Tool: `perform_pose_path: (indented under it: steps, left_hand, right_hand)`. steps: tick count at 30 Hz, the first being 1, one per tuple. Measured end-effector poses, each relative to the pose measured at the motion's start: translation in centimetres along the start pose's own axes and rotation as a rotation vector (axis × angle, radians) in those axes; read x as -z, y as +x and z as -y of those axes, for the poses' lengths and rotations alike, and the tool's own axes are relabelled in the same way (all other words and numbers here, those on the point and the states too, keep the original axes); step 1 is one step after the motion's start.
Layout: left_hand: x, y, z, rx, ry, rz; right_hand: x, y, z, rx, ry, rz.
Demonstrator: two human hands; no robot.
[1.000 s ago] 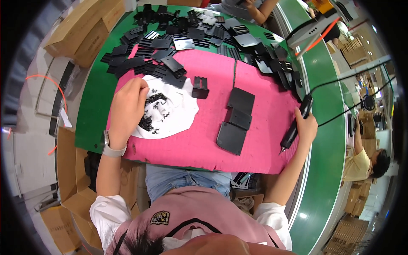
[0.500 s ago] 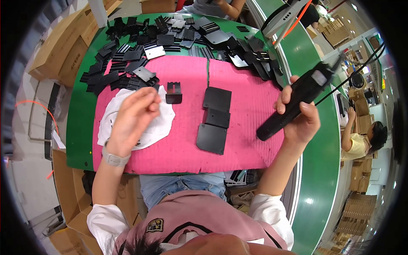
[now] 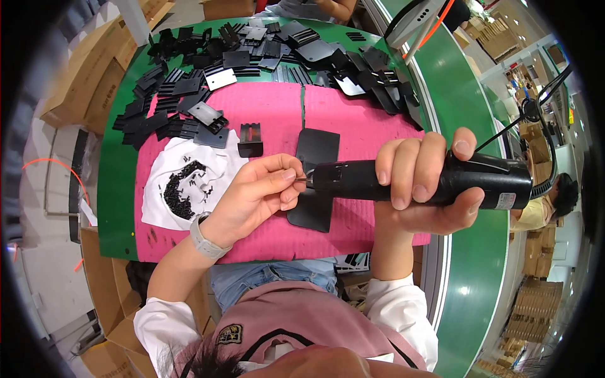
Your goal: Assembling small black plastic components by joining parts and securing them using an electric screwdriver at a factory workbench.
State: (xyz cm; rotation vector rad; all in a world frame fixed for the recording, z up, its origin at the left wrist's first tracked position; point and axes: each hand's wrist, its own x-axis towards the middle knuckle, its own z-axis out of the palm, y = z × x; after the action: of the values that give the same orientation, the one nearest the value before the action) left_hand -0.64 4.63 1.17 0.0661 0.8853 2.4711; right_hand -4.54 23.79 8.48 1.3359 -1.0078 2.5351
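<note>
My right hand [image 3: 428, 179] wraps round a black corded electric screwdriver [image 3: 356, 181], held level with its bit pointing left. My left hand [image 3: 268, 186] is closed in a pinch at the bit's tip, on what looks like a small screw, mostly hidden by the fingertips. Beneath the driver lie black flat plates [image 3: 309, 214] in a column, their middle part covered by the tool and fingers. Left of them a small black bracket [image 3: 251, 148] stands on the pink mat [image 3: 353, 236]. Small black screws [image 3: 178, 195] lie heaped on a white cloth [image 3: 157, 170].
A loose pile of black plates and slotted parts [image 3: 236, 60] spreads along the far and left sides of the green table [image 3: 116, 220]. A white post [image 3: 132, 22] rises at the far left. Cardboard boxes [image 3: 94, 82] stand beyond it. Another person's arm [image 3: 337, 9] shows at the far edge.
My right hand has swung the screwdriver from upright-slanting at the right to level over the plates. My left hand has moved right from the cloth to the bit, uncovering the screws.
</note>
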Motion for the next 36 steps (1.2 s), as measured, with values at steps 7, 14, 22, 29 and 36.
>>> perform_pose_path:
  steps: [7,14,22,29,36]
  left_hand:
    - [0.9,0.1,1.0,-0.015,-0.009,0.019]
    - [1.0,-0.1,1.2,-0.040,0.018,0.024]
    - [0.2,-0.5,0.5,-0.004,0.204,0.015]
    - [0.8,1.1,0.0,-0.018,0.827,-0.310]
    - [0.7,3.5,0.1,0.073,1.117,-0.227]
  right_hand:
    - [0.2,-0.7,0.1,-0.001,0.000,-0.034]
    - [-0.1,-0.9,-0.3,0.043,-0.128,0.059]
    - [1.5,-0.1,0.3,-0.041,0.046,0.054]
    - [2.8,-0.5,0.7,-0.215,-0.174,-0.171]
    - [3.1,-0.9,0.3,-0.324,-0.256,-0.237]
